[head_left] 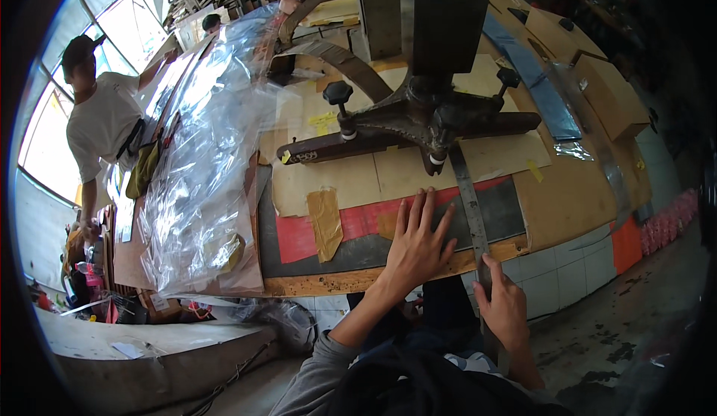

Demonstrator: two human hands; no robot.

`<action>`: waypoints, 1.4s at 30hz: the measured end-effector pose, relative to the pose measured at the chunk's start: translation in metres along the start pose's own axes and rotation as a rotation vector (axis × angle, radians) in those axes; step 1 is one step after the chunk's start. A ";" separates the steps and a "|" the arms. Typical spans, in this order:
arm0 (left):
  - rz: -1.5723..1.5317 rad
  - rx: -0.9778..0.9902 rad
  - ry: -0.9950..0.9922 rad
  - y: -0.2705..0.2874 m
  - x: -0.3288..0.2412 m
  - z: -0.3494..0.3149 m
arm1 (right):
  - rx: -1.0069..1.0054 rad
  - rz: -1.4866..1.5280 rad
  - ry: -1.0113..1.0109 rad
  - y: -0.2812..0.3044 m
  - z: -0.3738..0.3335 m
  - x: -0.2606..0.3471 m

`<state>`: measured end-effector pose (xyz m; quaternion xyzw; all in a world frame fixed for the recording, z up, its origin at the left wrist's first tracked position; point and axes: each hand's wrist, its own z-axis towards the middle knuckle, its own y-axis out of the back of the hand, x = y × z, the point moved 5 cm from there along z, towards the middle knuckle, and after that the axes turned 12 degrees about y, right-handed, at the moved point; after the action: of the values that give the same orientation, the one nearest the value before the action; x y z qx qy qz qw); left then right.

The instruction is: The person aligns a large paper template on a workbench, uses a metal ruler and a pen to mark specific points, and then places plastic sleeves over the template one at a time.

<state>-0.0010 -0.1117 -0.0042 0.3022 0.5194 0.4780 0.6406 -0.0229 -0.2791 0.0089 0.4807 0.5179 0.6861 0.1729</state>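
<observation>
My left hand lies flat with fingers spread on a dark grey sheet and a red strip at the table's front edge. To its right, a long steel ruler runs from under a heavy metal clamp frame toward me, past the edge. My right hand grips the ruler's near part, with the index finger pointing along it. Beige paper lies beneath the frame, and brown tape crosses the red strip. Whether the frame touches the ruler cannot be made out.
Crumpled clear plastic sheeting covers the table's left side. A person in a white shirt stands beyond it; another person's hand shows at the back. Cardboard boxes and a blue strip lie at right. Pink wrapped material is on the floor.
</observation>
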 end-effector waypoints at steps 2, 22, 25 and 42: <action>0.004 -0.001 -0.007 0.000 -0.001 0.002 | 0.025 -0.079 0.004 0.017 0.004 0.006; 0.052 -0.014 0.164 0.146 0.180 0.116 | -0.673 0.589 0.209 0.112 0.254 -0.160; 0.150 0.275 0.054 0.125 0.232 0.166 | -0.881 0.663 0.245 0.098 0.257 -0.170; 0.305 0.329 -0.138 -0.003 0.252 0.270 | -1.371 0.105 0.218 0.117 0.222 -0.172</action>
<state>0.2585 0.1499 -0.0271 0.5096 0.4934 0.4565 0.5371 0.2764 -0.3318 0.0286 0.2160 -0.0415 0.9101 0.3511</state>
